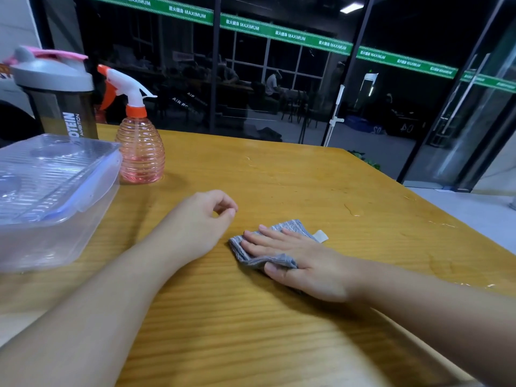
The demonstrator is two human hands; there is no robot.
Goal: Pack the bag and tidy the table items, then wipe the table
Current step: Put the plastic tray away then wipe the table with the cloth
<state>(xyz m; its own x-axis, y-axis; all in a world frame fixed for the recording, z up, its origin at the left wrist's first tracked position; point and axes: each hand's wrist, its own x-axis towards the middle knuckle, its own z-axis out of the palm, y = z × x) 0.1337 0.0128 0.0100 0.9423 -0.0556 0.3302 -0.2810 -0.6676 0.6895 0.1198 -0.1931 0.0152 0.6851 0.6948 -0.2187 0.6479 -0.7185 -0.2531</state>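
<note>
A grey cloth [293,229] lies folded on the yellow wooden table [251,317], a white label sticking out at its right. My right hand [298,261] presses flat on it with straight fingers, the thumb tucked against the cloth's near edge. My left hand [203,219] rests on the table to the left of the cloth, fingers loosely curled, holding nothing. Thin streaks of water glint on the table's far and right parts.
A clear lidded plastic box [55,196] stands at the left. Behind it are a pink spray bottle [139,152] with an orange trigger and a dark shaker bottle [61,101] with a grey lid. Glass walls stand beyond the table's far edge.
</note>
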